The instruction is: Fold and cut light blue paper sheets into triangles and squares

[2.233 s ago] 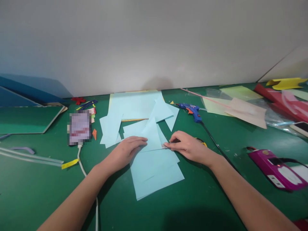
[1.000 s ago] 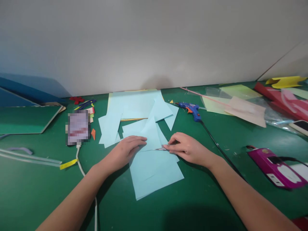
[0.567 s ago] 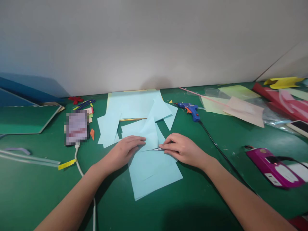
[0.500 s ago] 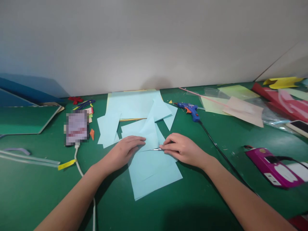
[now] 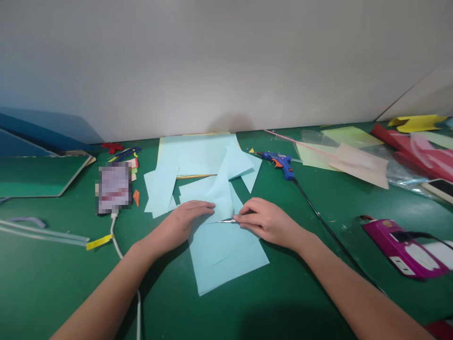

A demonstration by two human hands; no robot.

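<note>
Light blue paper sheets (image 5: 230, 274) lie in a loose stack on the green table in front of me. A short slit shows in the lower sheet. My left hand (image 5: 189, 219) rests flat, fingers stretched out, on the left side of a folded-up blue paper piece (image 5: 222, 198). From the right, my right hand (image 5: 264, 218) pinches a slim craft knife (image 5: 226, 221), whose thin metal blade points left along the paper's lower edge. The knife's handle is mostly hidden by the fingers. More cut blue pieces (image 5: 161, 189) lie beyond my left hand.
A blue glue gun (image 5: 279, 163) with a black cord lies right of the papers. Farther right are a magenta power strip (image 5: 403, 248) and coloured sheets (image 5: 361, 163). At left, a blurred device (image 5: 113, 186) sits on a white cable. A wall (image 5: 226, 66) closes the back.
The knife's blade tip has slid slightly left along the paper edge, with the right hand following a little. My left hand keeps its place on the paper.
</note>
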